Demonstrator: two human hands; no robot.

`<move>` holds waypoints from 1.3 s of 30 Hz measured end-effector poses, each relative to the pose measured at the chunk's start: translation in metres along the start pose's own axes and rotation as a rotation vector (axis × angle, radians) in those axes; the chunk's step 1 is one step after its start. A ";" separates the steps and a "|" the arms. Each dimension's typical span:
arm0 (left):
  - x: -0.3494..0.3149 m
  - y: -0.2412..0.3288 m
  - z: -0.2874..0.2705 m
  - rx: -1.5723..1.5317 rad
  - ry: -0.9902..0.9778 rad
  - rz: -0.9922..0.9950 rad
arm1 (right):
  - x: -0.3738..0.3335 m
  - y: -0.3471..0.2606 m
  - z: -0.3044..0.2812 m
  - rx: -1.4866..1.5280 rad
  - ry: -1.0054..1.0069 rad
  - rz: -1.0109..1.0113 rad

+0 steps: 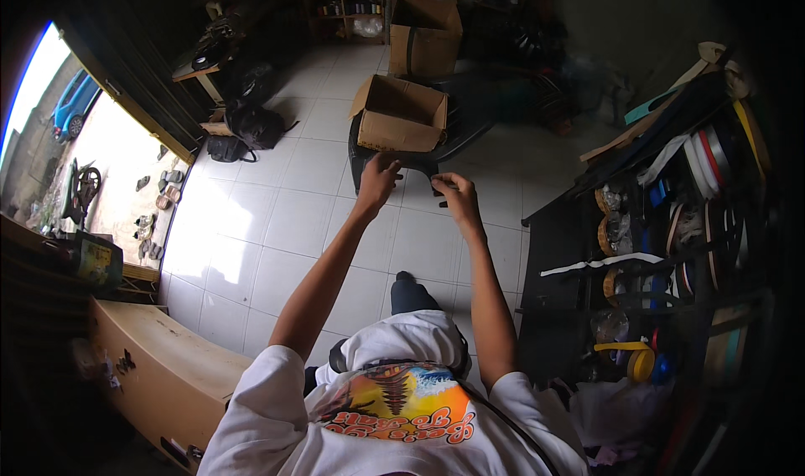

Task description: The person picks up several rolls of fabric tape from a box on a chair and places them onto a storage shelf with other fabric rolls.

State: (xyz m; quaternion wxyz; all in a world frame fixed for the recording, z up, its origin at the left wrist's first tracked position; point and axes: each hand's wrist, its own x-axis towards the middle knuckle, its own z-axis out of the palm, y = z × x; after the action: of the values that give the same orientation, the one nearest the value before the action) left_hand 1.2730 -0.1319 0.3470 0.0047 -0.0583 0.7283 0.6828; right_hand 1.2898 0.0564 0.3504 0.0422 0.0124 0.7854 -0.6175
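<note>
Both my arms reach forward over the floor. My left hand has its fingers curled together, pointing to the right. Facing it across a small gap, my right hand has thumb and fingers brought together in a pinch. Whatever either hand holds is too small and dark to make out. Just beyond them, an open cardboard box rests on a dark chair, whose legs show behind my hands.
Another cardboard box stands farther back. Dark bags lie on the tiled floor to the left, near a bright doorway with shoes. At right, a dark shelf holds rolls of strap. A tan cabinet is at lower left.
</note>
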 end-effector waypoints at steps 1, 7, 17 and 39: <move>0.011 -0.017 -0.013 -0.012 -0.021 -0.056 | 0.013 0.014 0.015 0.040 -0.032 0.054; 0.043 -0.065 -0.099 -0.140 0.110 -0.271 | 0.095 0.055 0.116 -0.038 -0.326 0.264; 0.217 -0.098 -0.236 -0.301 0.323 -0.198 | 0.324 0.017 0.319 -0.102 -0.572 -0.009; 0.798 -0.014 -0.289 -0.025 -0.511 -0.150 | 0.766 0.032 0.301 0.207 0.267 0.396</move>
State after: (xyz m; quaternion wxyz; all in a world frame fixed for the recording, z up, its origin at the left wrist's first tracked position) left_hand 0.5026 -0.4832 0.2831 0.2384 0.0623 0.6885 0.6821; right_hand 0.5446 -0.2534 0.1863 0.0570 0.2516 0.6990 -0.6670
